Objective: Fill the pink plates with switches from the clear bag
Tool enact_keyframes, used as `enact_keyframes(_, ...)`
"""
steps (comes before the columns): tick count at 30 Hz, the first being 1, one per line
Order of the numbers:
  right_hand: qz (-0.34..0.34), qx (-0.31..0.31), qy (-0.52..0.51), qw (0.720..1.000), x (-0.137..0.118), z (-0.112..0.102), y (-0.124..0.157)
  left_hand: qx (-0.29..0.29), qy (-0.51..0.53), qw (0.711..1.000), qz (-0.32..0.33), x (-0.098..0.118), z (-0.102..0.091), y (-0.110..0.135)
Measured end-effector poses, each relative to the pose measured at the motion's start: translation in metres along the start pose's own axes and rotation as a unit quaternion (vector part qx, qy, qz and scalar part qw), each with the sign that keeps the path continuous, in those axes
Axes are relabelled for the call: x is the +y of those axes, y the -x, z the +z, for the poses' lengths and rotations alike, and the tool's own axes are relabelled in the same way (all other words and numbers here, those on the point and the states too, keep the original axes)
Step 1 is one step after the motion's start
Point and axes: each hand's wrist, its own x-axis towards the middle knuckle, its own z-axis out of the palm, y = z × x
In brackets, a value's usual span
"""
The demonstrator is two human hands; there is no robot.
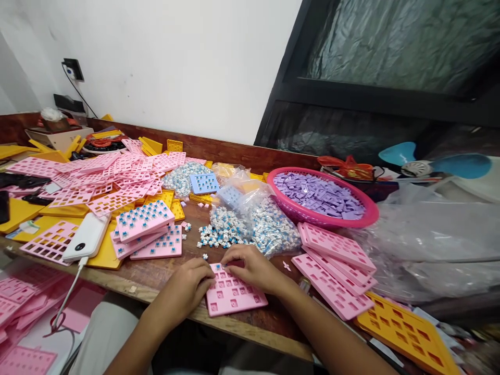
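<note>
A pink plastic grid plate (235,298) with square holes lies near the wooden table's front edge (250,328). My left hand (187,288) rests on its left side, fingers curled against the edge. My right hand (252,265) sits at the plate's top edge, fingers bent in a pinch over it; what they hold is too small to name. Just beyond the hands lies a loose pile of small white-and-blue switches (221,234), next to a clear bag of the same switches (269,229).
Pink plates filled with blue switches (146,221) stack at left, empty pink plates (336,265) at right. A pink basket (367,219) holds purple pieces. Yellow plates (406,325), a white power bank (86,237) and clear plastic sheeting (433,239) crowd the table.
</note>
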Motion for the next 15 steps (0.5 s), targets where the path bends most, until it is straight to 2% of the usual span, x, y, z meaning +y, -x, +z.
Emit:
enact_keyframes(3,-0.018,-0.004,0.01,1.0,-0.002,0.001,0.0,0.007,-0.033,0.999,0.026,0.001,0.002,-0.001)
enact_keyframes(6,-0.016,0.001,0.015,1.0,-0.003,0.002,0.001,0.006,-0.005,0.999,0.04,0.001,0.0,0.0)
enact_keyframes(15,0.005,0.023,0.053,0.998,0.001,0.009,0.003,0.042,0.095,0.994,-0.043,-0.009,0.0,-0.002)
